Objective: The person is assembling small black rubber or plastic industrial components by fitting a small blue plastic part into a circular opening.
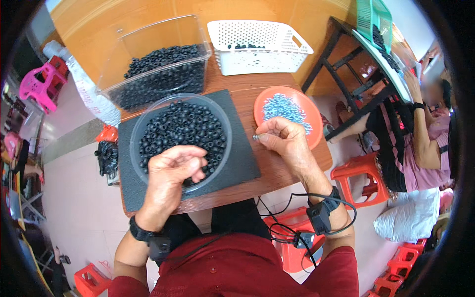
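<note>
A: Where is the left hand (173, 171)?

B: It is curled up inside the clear round bowl (148, 119), on top of the little black rings (185, 128). It looks like it is pinching some.

A: And the right hand (282, 141)?

B: Its fingertips pinch a tiny silver screw (256, 137), just beside the bowl. The orange plate (311, 111) of pale screws (283, 106) sits right behind that hand.

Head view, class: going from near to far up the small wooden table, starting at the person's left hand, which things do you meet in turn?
Left hand → round clear bowl of black rings → clear rectangular tub of black rings. The white basket's place beside the tub is unclear, so it is left out.
</note>
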